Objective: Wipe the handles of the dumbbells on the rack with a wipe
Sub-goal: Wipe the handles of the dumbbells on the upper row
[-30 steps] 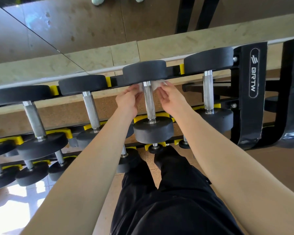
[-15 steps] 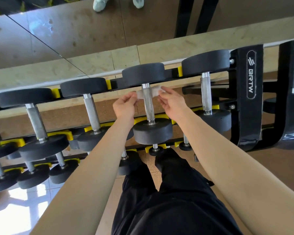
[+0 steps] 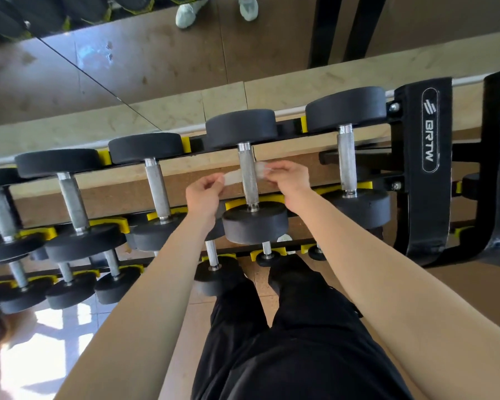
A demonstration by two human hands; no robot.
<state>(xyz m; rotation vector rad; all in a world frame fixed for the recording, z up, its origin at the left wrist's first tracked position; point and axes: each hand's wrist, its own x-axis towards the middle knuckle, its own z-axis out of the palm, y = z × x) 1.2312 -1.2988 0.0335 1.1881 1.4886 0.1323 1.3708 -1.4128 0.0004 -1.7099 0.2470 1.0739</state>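
The person stood over the rack with the wipe slung round the back of one handle, about midway along it. The left hand pinched one end of the wipe between thumb and fingertips, and the right hand pinched the other end the same way, so the strip ran from pinch to pinch with the bar between them. Both pinches sat just beside the bar, one to each side. From where I stood, the job looked like a see-saw wipe, and doing it well would mean keeping the strip taut and pulling the ends by turns so it rubbed round the metal. The handle looked knurled, so I would expect a slack wipe to snag or bunch; steady tension and short strokes seemed safer. Only the far side of the bar was wrapped, and the side facing the person showed bare between the hands, so the loop would need bringing round to the front as well. Above the grip lay bare handle up to the far head, and below it more down to the near head; both stretches wanted covering. The next handle stood just beyond the right hand, close enough for knuckles to knock.
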